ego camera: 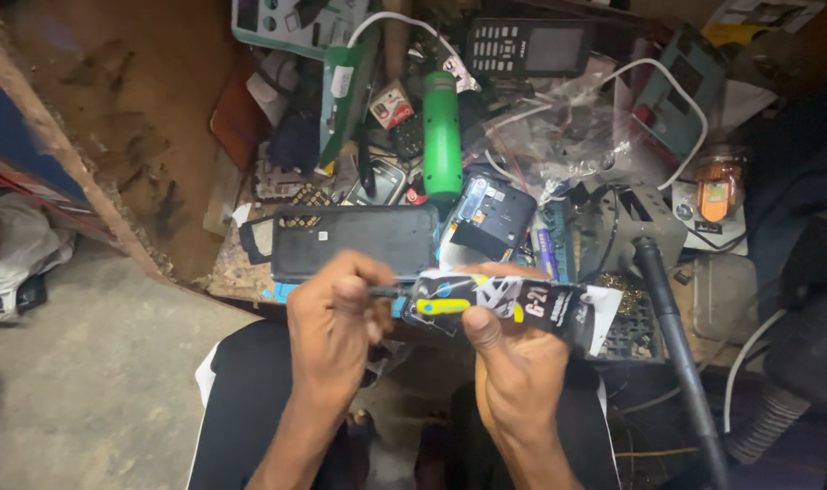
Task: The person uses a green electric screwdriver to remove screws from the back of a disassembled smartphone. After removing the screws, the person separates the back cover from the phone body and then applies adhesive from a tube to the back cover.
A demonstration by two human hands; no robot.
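1. A cluttered counter [227,272] carries a black phone case [354,240], green tube [442,136] and keypad phone [528,45] at twelve o'clock.
2. The glue tube [504,304] lies crosswise, nozzle toward nine o'clock.
3. Right hand [513,363] clamps its body; left hand [336,322] pinches its tip.

Both forearms rise from below, side by side. The left hand [336,313] is curled into a loose fist, fingers [363,272] folded inward. The right hand [513,349] pinches, thumb pressed opposite its fingers above.

Two hands [336,313], one glue tube [508,304]
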